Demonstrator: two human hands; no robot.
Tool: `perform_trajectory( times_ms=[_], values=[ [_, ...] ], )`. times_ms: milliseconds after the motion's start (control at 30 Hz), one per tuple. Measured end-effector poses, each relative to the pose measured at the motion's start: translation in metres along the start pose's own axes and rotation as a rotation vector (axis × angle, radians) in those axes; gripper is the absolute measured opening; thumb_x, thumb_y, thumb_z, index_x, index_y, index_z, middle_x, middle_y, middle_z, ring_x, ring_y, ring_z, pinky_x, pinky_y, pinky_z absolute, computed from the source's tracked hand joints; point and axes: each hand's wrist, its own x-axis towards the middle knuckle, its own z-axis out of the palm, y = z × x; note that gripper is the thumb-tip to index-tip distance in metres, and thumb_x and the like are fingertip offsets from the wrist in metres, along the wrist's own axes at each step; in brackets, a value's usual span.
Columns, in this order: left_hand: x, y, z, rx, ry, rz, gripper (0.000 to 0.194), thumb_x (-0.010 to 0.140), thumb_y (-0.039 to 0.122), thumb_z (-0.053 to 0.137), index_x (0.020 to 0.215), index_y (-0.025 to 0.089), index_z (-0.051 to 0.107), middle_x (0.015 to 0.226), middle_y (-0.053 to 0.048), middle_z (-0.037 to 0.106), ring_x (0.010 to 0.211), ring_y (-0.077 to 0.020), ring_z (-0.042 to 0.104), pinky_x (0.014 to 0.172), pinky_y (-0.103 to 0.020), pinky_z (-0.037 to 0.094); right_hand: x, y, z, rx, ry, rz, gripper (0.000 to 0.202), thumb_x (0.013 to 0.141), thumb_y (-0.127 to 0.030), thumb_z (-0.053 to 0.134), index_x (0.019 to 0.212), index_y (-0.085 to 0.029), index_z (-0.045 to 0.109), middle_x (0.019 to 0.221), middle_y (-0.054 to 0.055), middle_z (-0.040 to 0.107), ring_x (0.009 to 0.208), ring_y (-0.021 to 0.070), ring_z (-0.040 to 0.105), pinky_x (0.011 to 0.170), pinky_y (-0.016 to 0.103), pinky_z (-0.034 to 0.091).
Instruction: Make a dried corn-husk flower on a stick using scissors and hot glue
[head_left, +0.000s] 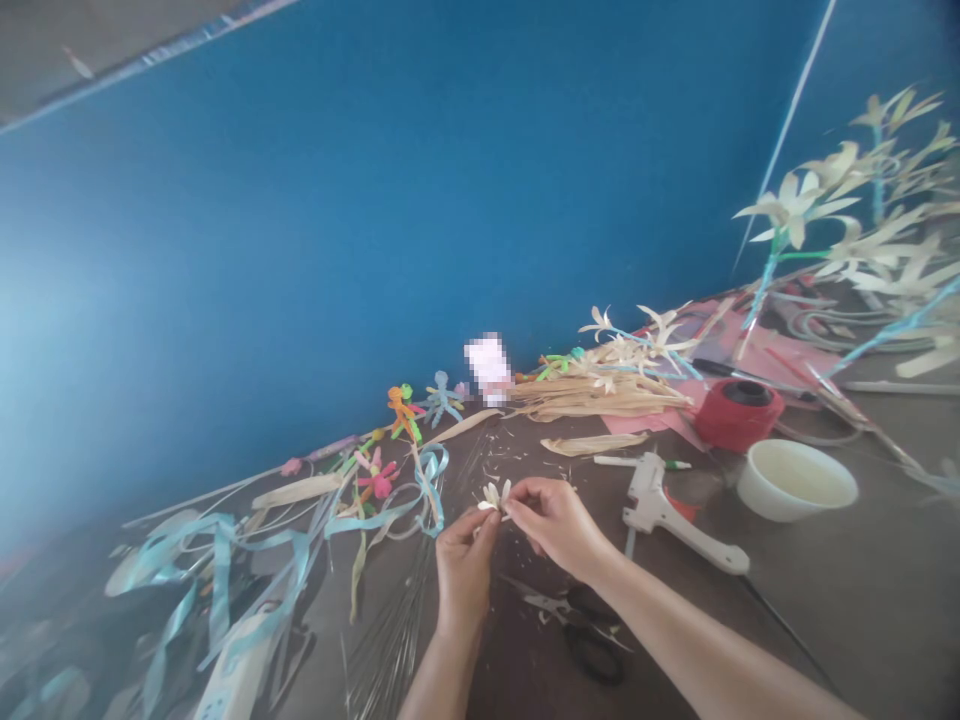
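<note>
A small cream-white flower (495, 495) with narrow petals is held between both hands, above the dark table. My left hand (466, 550) pinches its base from the left, thumb and fingers pressed together. From the right, my right hand (551, 520) closes its thumb and index finger at the flower's right petals. Below the hands, black-handled scissors (592, 640) lie partly opened on the table. To the right of my right hand rests a white glue gun (660, 515).
A white bowl (796, 480) and red tape roll (739, 412) stand at right. Dried husks (600, 395) lie behind; husk flowers (795, 210) rise at upper right. Blue ribbon (221, 560), thin wires (390, 640) and a power strip (238, 665) are at left, below the blue wall (375, 200).
</note>
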Motion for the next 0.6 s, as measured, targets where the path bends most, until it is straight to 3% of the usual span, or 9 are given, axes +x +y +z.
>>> perform_trajectory(
  times_ms=[333,600],
  values=[
    [-0.0007,0.0049,0.0036,-0.082,-0.034,0.086,0.011,0.068,0.024,0.063,0.066,0.014,0.067,0.072,-0.002,0.059,0.072,-0.0141,0.053,0.066,-0.022,0.041,-0.0003,0.0043,0.0057,0.026,0.024,-0.009,0.021,0.075,-0.034,0.052,0.067,-0.016,0.057,0.038,-0.007,0.039,0.032,0.0056,0.034,0.033,0.016,0.024],
    [-0.0001,0.0023,0.0029,-0.080,0.011,0.020,0.011,0.066,0.024,0.064,0.070,0.014,0.068,0.074,-0.002,0.060,0.074,-0.0146,0.053,0.069,-0.023,0.041,-0.0020,0.0041,0.0065,0.009,-0.007,-0.008,0.014,0.074,-0.029,0.053,0.074,-0.016,0.057,0.044,-0.006,0.042,0.035,0.0060,0.038,0.034,0.016,0.028]
  ],
)
